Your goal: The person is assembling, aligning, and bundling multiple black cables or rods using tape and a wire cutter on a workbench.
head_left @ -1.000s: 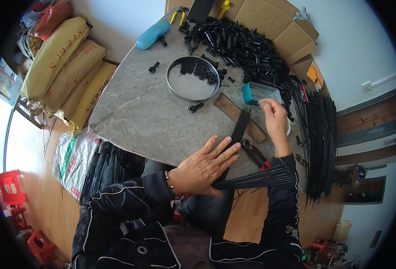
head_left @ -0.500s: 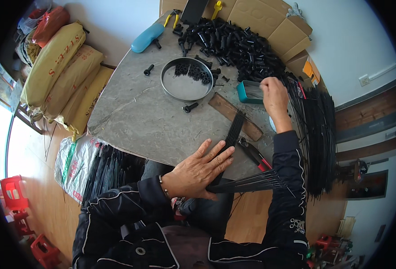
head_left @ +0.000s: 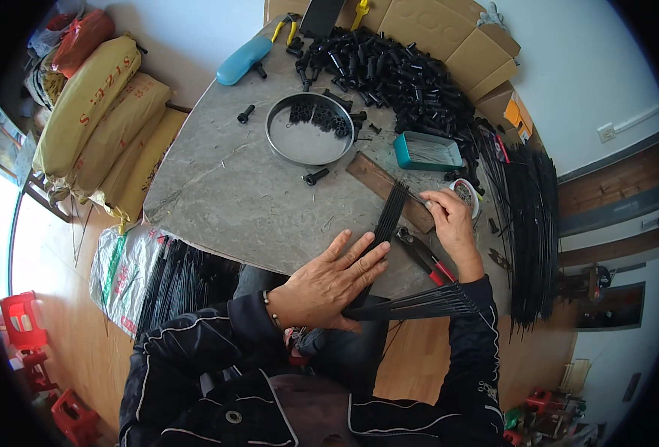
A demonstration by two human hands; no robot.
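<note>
My left hand lies flat with its fingers spread over a bundle of thin black rods, pressing it down. The far ends of the rods rest on a worn wooden board; their other part fans out to the right below my hand. My right hand is closed in a pinch beside those far ends, over the board's right end. What sits between its fingertips is too small to make out. Red-handled pliers lie between the two hands. A teal box of thin pale wire pieces stands beyond my right hand.
A round metal tray holds small black tubular parts. Behind it is a heap of black plastic fittings against cardboard. A small white tub stands by my right hand. Long black rods hang over the table's right edge.
My right hand has come back from the teal box toward me, to the far ends of the rods, uncovering the box and the white tub. The left hand has stayed in place.
</note>
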